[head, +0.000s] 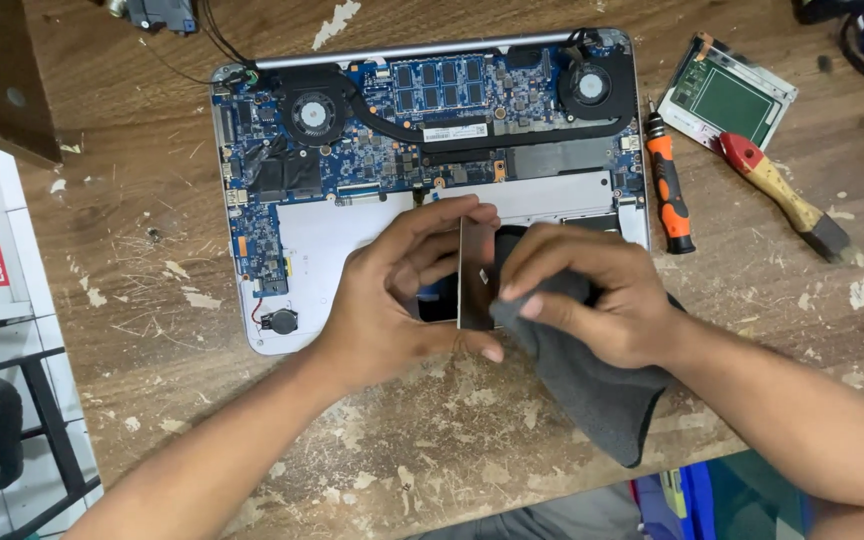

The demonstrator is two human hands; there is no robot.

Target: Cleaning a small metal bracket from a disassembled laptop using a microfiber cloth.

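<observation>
Pinching the thin, stiff drive (474, 275) by its edges in my left hand (392, 300), right-hand fingers (537, 262) clamped on the soft grey cloth (592, 390) (fragile, light).

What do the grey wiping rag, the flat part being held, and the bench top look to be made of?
Rag: soft dark grey cloth, matte, draping in folds under the right hand; likely microfibre.
Flat part in the left hand: thin rigid slab with a brownish sheen, probably metal-cased, though I can't be sure.
Bench top: bare brown wood, scratched, flecked with pale chipped paint.
</observation>
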